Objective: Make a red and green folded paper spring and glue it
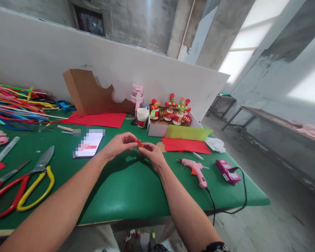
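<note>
Between my two hands, above the green table (pixel 112 199), is a small red and gold folded paper strip (pixel 139 144), pleated like an accordion. My left hand (pixel 122 144) pinches its left end with thumb and fingers. At the other end, my right hand (pixel 152 154) grips it between thumb and fingertips. Behind the hands stands a white box (pixel 157 130) with several small figures (pixel 170 112) made of paper cups, pleated strips and red balls. A stack of paper cups (pixel 142 117) is left of that box.
A pink glue gun (pixel 195 169) lies at the right, its cord running to a purple power block (pixel 228 172). Large scissors (pixel 28 182), a phone (pixel 90 143) and colourful pipe cleaners (pixel 18 105) are at the left. Red sheets (pixel 186 145), a brown cardboard piece (pixel 89 94) and a pink bottle (pixel 137 98) lie or stand behind.
</note>
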A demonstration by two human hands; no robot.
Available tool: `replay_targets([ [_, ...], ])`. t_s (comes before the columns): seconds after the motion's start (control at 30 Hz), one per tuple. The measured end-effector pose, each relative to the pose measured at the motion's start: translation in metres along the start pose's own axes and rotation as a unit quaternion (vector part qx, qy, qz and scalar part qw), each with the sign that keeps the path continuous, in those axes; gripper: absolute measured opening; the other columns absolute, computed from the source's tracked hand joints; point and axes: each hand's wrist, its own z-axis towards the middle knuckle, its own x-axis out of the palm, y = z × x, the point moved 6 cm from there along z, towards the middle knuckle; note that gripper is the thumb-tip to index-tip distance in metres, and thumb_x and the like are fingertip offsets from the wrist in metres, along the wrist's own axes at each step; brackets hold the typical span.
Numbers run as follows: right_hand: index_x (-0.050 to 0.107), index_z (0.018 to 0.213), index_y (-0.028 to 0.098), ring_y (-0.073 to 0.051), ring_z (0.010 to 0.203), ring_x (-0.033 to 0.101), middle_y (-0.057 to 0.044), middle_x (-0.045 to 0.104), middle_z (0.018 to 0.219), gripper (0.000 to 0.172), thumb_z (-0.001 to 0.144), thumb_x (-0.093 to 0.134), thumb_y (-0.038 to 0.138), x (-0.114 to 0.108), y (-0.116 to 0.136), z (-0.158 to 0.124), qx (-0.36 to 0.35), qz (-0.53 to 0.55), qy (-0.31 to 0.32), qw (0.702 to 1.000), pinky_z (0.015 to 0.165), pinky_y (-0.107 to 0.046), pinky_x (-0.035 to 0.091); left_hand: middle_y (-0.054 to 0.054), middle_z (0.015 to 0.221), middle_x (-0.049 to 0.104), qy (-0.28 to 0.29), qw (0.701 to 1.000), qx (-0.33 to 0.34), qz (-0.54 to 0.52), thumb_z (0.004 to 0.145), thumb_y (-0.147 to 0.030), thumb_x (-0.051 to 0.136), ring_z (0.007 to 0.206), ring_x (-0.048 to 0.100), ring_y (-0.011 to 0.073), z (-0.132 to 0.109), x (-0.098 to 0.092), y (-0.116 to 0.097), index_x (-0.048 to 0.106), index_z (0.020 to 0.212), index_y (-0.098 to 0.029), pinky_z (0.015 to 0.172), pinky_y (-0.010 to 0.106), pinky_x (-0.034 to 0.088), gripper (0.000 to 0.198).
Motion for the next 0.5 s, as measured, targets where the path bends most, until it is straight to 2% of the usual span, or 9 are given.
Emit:
replay_targets([
  [0.13,0.074,0.08,0.018,-0.01,0.063,0.06,0.0,0.07,0.071,0.04,0.05,0.092,0.038,-0.0011,-0.002,0.0003,0.019,-0.001,0.002,1.0,0.068,-0.027,0.048,0.005,0.084,0.071,-0.02,1.0,0.003,-0.018,0.068,-0.055,0.077,0.078,0.067,0.0195,0.0019,-0.0086,0.0013,0.066,0.084,-0.019,0.064,0.03,0.051,0.041],
  [0.37,0.075,0.079,0.016,-0.009,0.06,0.059,0.001,0.069,0.067,0.039,0.05,0.091,0.037,0.0021,-0.0044,-0.0019,0.035,-0.01,0.021,0.999,0.067,-0.026,0.048,0.004,0.076,0.071,0.021,1.0,-0.021,0.009,0.06,-0.049,0.084,0.074,0.064,0.0187,0.0002,0.0004,0.0033,0.067,0.079,-0.019,0.066,0.03,0.05,0.039],
  [0.5,0.075,0.077,0.017,-0.009,0.06,0.057,0.0,0.069,0.069,0.037,0.049,0.091,0.035,0.0035,-0.0036,-0.0027,0.035,-0.017,0.036,0.999,0.069,-0.027,0.049,0.004,0.076,0.072,0.005,1.0,-0.006,0.016,0.062,-0.048,0.083,0.072,0.064,0.0174,0.0001,-0.0033,0.001,0.069,0.078,-0.019,0.07,0.031,0.05,0.035],
])
